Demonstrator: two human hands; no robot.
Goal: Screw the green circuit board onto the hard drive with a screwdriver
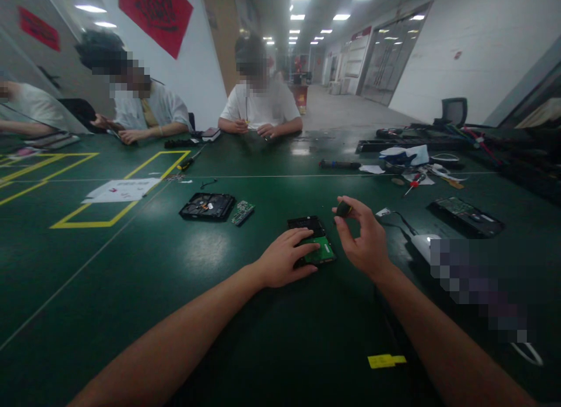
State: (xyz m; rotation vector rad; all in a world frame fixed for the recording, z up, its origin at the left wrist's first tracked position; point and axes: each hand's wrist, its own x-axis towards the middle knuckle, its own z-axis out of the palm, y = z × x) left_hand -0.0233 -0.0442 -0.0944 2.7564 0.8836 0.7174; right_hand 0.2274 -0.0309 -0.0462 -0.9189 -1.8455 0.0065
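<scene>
My left hand (287, 258) lies spread over a hard drive (307, 224), fingers apart. Its fingertips touch the green circuit board (324, 252) on the drive, and the thumb lies by the near edge. Just right of the drive, my right hand (363, 237) is raised above the table. Thumb and fingers are closed round a screwdriver, whose dark rounded handle (344, 209) shows between them; its shaft is not clear to see. Left of the drive lie an opened black drive case (207, 206) and a loose circuit board (242, 212).
On the green table (205, 331), another drive (467, 216) and a white cabled device (425, 246) lie right. Tools and papers (405, 155) sit behind them. A yellow-handled screwdriver (186, 163) and white sheet (123, 189) lie left. Several people (263, 106) sit across.
</scene>
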